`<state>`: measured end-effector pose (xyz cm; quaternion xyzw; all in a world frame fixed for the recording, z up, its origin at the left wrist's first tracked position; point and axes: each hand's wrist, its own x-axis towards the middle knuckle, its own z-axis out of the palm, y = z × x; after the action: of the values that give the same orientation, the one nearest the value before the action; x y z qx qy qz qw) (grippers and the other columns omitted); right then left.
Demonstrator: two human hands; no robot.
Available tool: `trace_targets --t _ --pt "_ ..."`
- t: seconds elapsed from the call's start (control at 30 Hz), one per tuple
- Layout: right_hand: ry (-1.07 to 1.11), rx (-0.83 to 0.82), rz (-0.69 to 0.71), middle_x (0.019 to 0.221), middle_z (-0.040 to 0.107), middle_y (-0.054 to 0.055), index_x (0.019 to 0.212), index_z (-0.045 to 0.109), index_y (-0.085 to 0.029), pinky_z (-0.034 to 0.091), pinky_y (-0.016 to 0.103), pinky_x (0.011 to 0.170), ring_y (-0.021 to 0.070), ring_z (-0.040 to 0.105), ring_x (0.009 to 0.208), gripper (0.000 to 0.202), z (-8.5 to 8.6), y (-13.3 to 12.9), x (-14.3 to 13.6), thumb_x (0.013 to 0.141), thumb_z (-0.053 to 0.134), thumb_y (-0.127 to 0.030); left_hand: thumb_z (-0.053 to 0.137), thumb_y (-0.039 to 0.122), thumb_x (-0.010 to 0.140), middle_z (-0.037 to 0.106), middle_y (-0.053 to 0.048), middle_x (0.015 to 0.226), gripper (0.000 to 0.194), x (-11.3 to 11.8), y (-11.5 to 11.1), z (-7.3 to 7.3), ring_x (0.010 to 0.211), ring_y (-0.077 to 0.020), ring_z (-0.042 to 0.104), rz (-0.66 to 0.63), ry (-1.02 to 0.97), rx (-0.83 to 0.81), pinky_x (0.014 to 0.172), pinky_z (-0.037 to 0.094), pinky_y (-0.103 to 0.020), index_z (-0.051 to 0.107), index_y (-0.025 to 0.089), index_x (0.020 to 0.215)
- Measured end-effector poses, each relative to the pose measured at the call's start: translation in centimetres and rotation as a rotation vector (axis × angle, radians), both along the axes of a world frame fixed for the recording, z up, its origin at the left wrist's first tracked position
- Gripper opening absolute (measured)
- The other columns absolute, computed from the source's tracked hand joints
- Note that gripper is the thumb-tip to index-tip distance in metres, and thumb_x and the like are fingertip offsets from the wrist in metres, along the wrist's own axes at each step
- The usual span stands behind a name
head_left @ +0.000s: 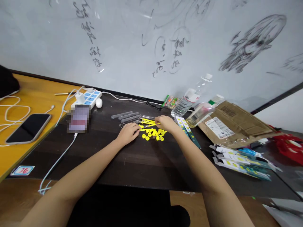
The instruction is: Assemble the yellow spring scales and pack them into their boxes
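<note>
Though apart, hands (129,134) (165,124) at yellow pieces (154,133)

Bright yellow is popping from the small parts (148,138) at centre, against a dark brown tabletop (146,164)! Orange-yellow is glowing across the desk (30,91) at left, while black ink strokes (255,44) are streaking the pale grey-white board (125,47) up top.

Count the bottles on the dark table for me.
2: the clear water bottle beside the snack packet, and another bottle between that one and the brown package. More could be hidden behind the package.
</note>
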<state>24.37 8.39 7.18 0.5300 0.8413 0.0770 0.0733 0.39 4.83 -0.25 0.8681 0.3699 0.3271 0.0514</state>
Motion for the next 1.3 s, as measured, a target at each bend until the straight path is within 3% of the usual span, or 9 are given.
trace_targets --t 0.13,0.27,0.37,0.47,0.63,0.77,0.97,1.17,1.3 --pt "0.402 0.055 0.123 0.082 0.069 0.005 0.082 0.064 -0.019 0.039 0.025 0.07 0.0178 0.06 0.08 0.006 0.6 -3.0 -1.2 0.08 0.059 -0.017 0.047 0.025 0.09 0.059 -0.008 0.119 0.031 0.5 -0.8 0.7 0.111 -0.0216 0.054 -0.005 -0.033 0.101 0.097 0.041 -0.038 0.056 0.02 0.119" --pt "0.919 -0.137 0.193 0.081 0.068 0.002 0.083 0.064 -0.019 0.043 0.024 0.067 0.0145 0.06 0.073 0.01 -1.0 -6.1 -3.4 0.082 0.061 -0.028 0.046 0.029 0.092 0.063 -0.008 0.109 0.029 1.0 -1.5 0.7 0.101 -0.0213 0.058 -0.055 0.013 0.073 0.089 0.045 -0.036 0.056 0.019 0.118" --pt "1.221 -0.218 0.11 0.079 0.067 0.002 0.081 0.064 -0.018 0.046 0.025 0.061 0.0137 0.06 0.067 0.019 -2.9 -7.1 -4.0 0.078 0.066 -0.037 0.041 0.028 0.094 0.066 -0.007 0.1 0.026 1.0 -1.6 0.3 0.092 -0.0186 0.062 -0.098 0.002 0.012 0.078 0.048 -0.03 0.06 0.019 0.11" --pt "1.467 -0.236 -0.004 0.067 0.063 0.0 0.079 0.06 -0.018 0.046 0.025 0.056 0.0121 0.057 0.057 0.027 -4.6 -7.3 -3.4 0.073 0.07 -0.043 0.039 0.032 0.096 0.067 -0.006 0.106 0.029 0.8 -1.6 0.2 0.094 -0.017 0.063 -0.141 -0.063 -0.027 0.077 0.048 -0.027 0.059 0.019 0.112" --pt "1.596 -0.237 -0.124 0.057 0.058 -0.003 0.081 0.06 -0.019 0.036 0.021 0.043 0.009 0.049 0.047 0.031 -5.4 -7.4 -1.6 0.072 0.069 -0.047 0.037 0.035 0.096 0.068 -0.005 0.096 0.031 0.3 -1.6 0.9 0.083 -0.0152 0.064 -0.112 -0.071 -0.126 0.071 0.046 -0.025 0.063 0.019 0.103" --pt "1.588 -0.224 -0.134 0.057 0.057 -0.003 0.084 0.061 -0.019 0.033 0.02 0.041 0.0088 0.047 0.046 0.031 -5.3 -7.6 -1.6 0.075 0.066 -0.049 0.042 0.034 0.093 0.069 -0.005 0.096 0.028 0.2 -1.7 1.0 0.086 -0.0169 0.064 -0.108 -0.007 -0.094 0.072 0.045 -0.026 0.065 0.019 0.1" --pt "1.422 -0.245 -0.001 0.064 0.056 -0.001 0.079 0.06 -0.02 0.042 0.025 0.054 0.0113 0.049 0.054 0.029 -5.9 -7.9 -2.8 0.076 0.065 -0.048 0.036 0.035 0.096 0.069 -0.004 0.098 0.03 0.9 -2.3 1.0 0.089 -0.0173 0.065 -0.144 0.072 -0.092 0.073 0.045 -0.026 0.062 0.021 0.102" --pt "0.7 0.125 0.051 0.082 0.058 0.004 0.094 0.064 -0.021 0.042 0.03 0.074 0.0186 0.054 0.08 0.015 -5.4 -8.3 -1.7 0.084 0.059 -0.03 0.036 0.039 0.096 0.07 -0.002 0.091 0.031 0.6 -2.0 1.0 0.079 -0.0167 0.065 -0.013 0.042 -0.18 0.066 0.042 -0.024 0.06 0.021 0.1" --pt "0.406 0.138 0.075 0.095 0.06 0.008 0.098 0.064 -0.021 0.042 0.032 0.08 0.0222 0.055 0.091 0.019 -5.6 -8.3 -2.1 0.084 0.06 -0.033 0.037 0.039 0.095 0.07 -0.002 0.092 0.029 0.4 -1.7 0.7 0.078 -0.0175 0.065 0.0 0.077 -0.196 0.064 0.04 -0.024 0.06 0.023 0.103"
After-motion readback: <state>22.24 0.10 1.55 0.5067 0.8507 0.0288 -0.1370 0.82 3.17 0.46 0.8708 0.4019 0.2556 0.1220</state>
